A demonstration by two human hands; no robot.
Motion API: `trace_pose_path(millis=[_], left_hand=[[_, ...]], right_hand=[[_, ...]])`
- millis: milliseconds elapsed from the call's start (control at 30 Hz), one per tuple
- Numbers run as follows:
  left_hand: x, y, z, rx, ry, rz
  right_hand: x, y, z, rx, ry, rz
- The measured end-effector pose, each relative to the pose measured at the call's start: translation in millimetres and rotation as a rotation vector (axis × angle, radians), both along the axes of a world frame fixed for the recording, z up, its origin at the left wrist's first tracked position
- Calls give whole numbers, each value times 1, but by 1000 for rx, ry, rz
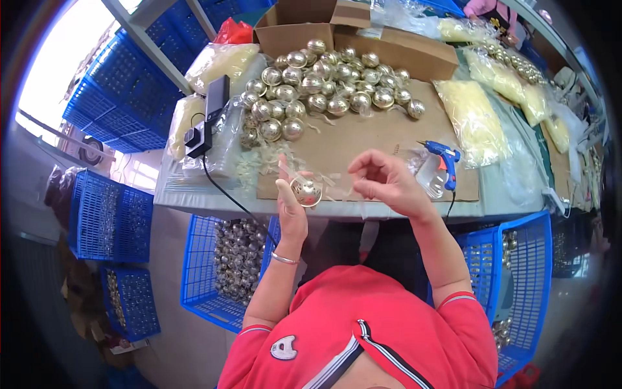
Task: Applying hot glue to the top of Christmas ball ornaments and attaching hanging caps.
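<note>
My left hand (291,211) is wrapped around a shiny pale-gold ball ornament (306,190) with a patterned surface, held just over the table's near edge. Whitish translucent strips show beside the ball and between my hands. To the right, my right hand (385,181) is raised with thumb and forefinger pinched together; whatever is between them is too fine to make out. A blue glue gun (442,159) stands on the table to the right of that hand, its nozzle pointing left. Beyond both hands lies a heap of similar ball ornaments (324,81).
A black power strip (217,97) trails a cord over the table edge. Loose strips (275,162) lie left of centre. Bags of pale-yellow material (470,120) flank a cardboard box (395,52). Blue baskets (194,285) of balls stand below. Another person (495,13) is at the far right.
</note>
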State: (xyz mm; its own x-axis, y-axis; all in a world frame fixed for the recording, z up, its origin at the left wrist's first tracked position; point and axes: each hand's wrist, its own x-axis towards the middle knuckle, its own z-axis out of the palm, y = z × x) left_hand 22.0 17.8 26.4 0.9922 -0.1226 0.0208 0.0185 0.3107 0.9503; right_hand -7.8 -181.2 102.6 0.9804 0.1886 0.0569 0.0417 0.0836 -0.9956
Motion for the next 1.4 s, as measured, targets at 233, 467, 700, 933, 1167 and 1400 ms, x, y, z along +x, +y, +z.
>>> trace_pose_path(millis=[233,467,700,933,1167,1400], left_hand=[[-13,-12,-6,-179,91,-162],[-22,-20,-10,-224,44,-169],[-16,-26,-16,-290,100,-124],[-14,-22,-9,-302,82,-57],[-34,4,-24,-257,124,-90],[-44,144,15,-612,85,263]], right_hand=[[2,24,-36,201,72,65],[3,30,-57,160,111,-85],[3,33,-69,166,111,-146],[8,40,-65,75,82,-167],[-8,43,-67,-20,135,-147],[2,17,-85,145,168,-206]])
